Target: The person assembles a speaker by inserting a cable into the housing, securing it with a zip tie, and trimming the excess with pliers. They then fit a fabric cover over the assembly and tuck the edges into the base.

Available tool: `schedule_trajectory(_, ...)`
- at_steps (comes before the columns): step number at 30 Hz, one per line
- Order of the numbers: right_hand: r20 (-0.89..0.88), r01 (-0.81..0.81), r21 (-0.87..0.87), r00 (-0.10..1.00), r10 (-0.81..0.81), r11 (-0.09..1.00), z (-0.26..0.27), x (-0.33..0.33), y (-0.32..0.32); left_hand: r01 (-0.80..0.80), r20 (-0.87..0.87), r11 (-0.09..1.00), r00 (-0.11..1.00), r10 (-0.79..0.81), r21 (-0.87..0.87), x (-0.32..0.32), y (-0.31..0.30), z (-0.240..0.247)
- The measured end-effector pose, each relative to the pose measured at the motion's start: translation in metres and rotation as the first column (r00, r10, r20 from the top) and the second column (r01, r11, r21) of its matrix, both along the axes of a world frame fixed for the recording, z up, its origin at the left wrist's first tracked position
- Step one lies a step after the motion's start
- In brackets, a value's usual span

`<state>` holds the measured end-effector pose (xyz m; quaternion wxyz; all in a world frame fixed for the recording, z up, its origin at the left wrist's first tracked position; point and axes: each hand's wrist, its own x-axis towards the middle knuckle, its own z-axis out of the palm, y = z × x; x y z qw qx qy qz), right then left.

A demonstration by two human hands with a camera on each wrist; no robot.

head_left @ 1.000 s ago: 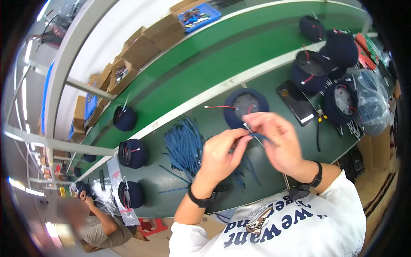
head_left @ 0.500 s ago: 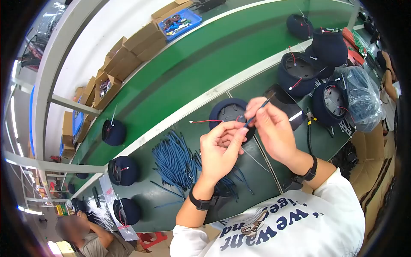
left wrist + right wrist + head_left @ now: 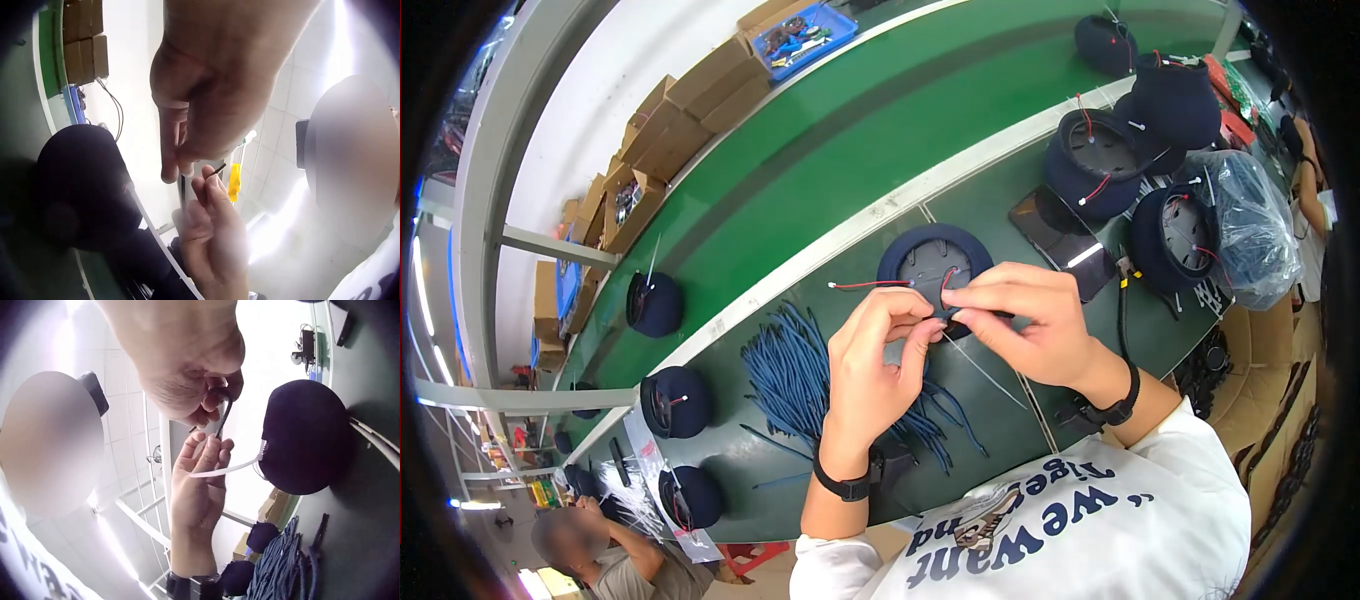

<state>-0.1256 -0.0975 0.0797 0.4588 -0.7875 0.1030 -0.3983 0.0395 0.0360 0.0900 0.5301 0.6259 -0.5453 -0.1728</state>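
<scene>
Both hands meet above a dark round fabric-covered piece (image 3: 960,247) with red wires in the head view. The left hand (image 3: 878,360) pinches one part of a short dark cord (image 3: 227,415), which curves between the hands in the right wrist view. The right hand (image 3: 1035,322) pinches the cord close beside it, thumb against curled fingers. A thin white tie (image 3: 988,372) slants down from beneath the hands; in the right wrist view a white tie (image 3: 228,469) projects from the round piece (image 3: 306,437). Left of the hands lies a pile of blue cords (image 3: 785,375).
A black phone (image 3: 1060,240), yellow-and-black cutters (image 3: 1123,290) and more round pieces (image 3: 1090,160) lie to the right, with a clear plastic bag (image 3: 1255,230). Several round pieces (image 3: 677,400) stand at left. Cardboard boxes (image 3: 720,80) line the far side; another person (image 3: 635,560) sits lower left.
The hands have moved left and closer together. The cord, held upright between them half a second ago, is now mostly hidden by the fingers and bent. The head view has shifted slightly.
</scene>
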Motion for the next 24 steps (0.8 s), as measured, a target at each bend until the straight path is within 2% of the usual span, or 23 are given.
schedule_trajectory(5,0.008,0.026,-0.124,1.0,-0.026,0.992,-0.018,0.006,0.006,-0.027,-0.046,0.999,0.999,0.026,-0.023,0.0,-0.001,0.006)
schedule_trajectory(8,-0.007,0.021,-0.211,1.0,-0.023,0.977,-0.019,0.005,0.006,-0.001,-0.2,1.0,0.98,0.0,-0.005,0.002,0.001,0.005)
schedule_trajectory(12,0.048,0.008,-0.274,0.999,0.005,0.962,-0.02,0.008,0.005,0.032,-0.276,0.999,0.96,-0.039,-0.031,0.007,0.001,-0.001)
schedule_trajectory(15,-0.01,-0.045,-0.341,0.999,0.044,0.939,-0.018,0.004,-0.001,0.09,-0.367,0.996,0.926,-0.091,-0.021,0.014,0.004,-0.009)
schedule_trajectory(17,0.0,-0.007,-0.27,1.0,0.007,0.963,-0.017,0.005,-0.005,0.105,-0.401,0.994,0.911,-0.095,0.005,0.022,0.002,-0.013)
schedule_trajectory(18,0.003,0.016,-0.232,1.0,-0.016,0.973,-0.016,0.005,-0.008,0.142,-0.025,0.989,0.989,-0.143,-0.052,0.036,-0.006,-0.015)
schedule_trajectory(19,0.01,0.05,-0.146,0.999,-0.049,0.988,-0.014,0.006,-0.011,0.037,0.309,0.999,0.95,-0.041,0.019,0.036,-0.011,0.002)
schedule_trajectory(20,-0.046,0.029,-0.11,0.998,-0.035,0.994,-0.008,0.002,-0.016,0.02,0.421,0.996,0.906,-0.054,0.086,0.046,-0.017,-0.002)
schedule_trajectory(21,-0.056,0.049,-0.039,0.997,-0.052,0.998,-0.008,0.0,-0.018,-0.001,0.527,0.989,0.846,-0.076,0.145,0.056,-0.022,-0.006)
schedule_trajectory(24,-0.083,0.022,0.094,0.996,-0.014,0.995,0.002,-0.008,-0.02,0.081,0.351,0.969,0.922,-0.161,0.232,0.046,-0.016,-0.02)
